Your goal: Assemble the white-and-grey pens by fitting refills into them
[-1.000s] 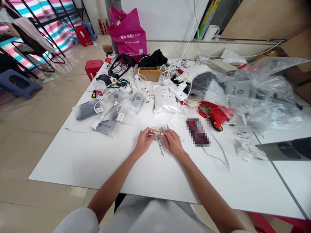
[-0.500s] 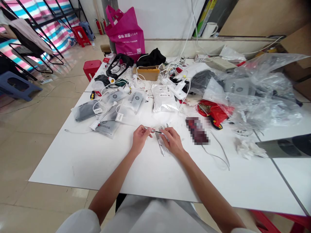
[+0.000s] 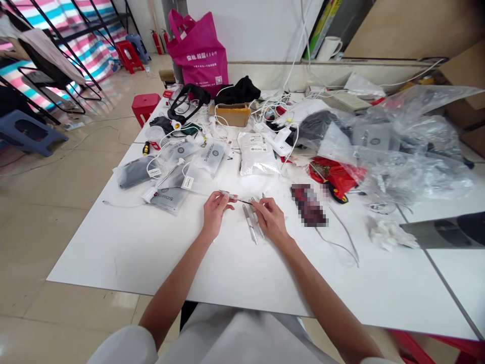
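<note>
Silver pen barrel (image 3: 228, 195), up off the white table (image 3: 151, 263) at its near middle, and it's the left hand (image 3: 214, 215) that has it, thumb and fingers pinching. Across to the right, the right hand (image 3: 270, 220) pinches the far end of a dark thin rod (image 3: 244, 201), which bridges the gap between the two grips; whether anything else is tucked in those right fingers, I can't tell. Looks like the parting stage, rod and barrel being worked along one line, though the exact join is too small to make out. What it calls for now, I'd judge, is a steady left pinch and a straight, gentle pull from the right, no sideways bend on that slim rod. Just below, silver pens (image 3: 250, 225) lie side by side on the table, some partly hidden by the right hand, with the white padded package (image 3: 258, 154) beyond on the far side.

And what a change from a second ago! Back then the hands were close together with hardly any dark showing; now the left hand has slid left, the gap has widened and the rod stands plainly exposed. Those pens on the table? Much where they were.
</note>
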Demonstrator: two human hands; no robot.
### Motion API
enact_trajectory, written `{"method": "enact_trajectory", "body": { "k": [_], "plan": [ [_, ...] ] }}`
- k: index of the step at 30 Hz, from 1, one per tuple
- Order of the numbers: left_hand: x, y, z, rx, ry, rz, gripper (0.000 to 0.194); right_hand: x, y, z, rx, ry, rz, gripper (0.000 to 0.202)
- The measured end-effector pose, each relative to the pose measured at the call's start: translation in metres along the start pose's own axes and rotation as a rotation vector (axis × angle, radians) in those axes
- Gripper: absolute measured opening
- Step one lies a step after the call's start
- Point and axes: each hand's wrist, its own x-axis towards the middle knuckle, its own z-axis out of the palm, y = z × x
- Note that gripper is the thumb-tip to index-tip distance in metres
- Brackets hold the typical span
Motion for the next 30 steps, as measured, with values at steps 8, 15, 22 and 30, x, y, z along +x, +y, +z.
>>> {"method": "enact_trajectory", "body": {
  "k": [8, 15, 22, 30],
  "plan": [
    [-0.003, 0.0, 0.002, 0.076, -0.075, 0.002, 0.036, 0.001, -0.001, -0.001, 0.035, -0.023, 0.027, 0.027],
    [-0.012, -0.005, 0.012, 0.171, -0.225, -0.001, 0.034, 0.006, -0.014, -0.004, 0.184, -0.053, 0.045, 0.023],
    [-0.016, -0.008, 0.015, 0.153, -0.21, -0.011, 0.028, 0.012, -0.038, -0.01, 0.279, -0.079, 0.105, 0.014],
    [-0.005, -0.007, 0.006, 0.088, -0.079, 0.013, 0.029, -0.02, 0.009, -0.05, -0.414, -0.022, 0.363, 0.068]
  ]
}}
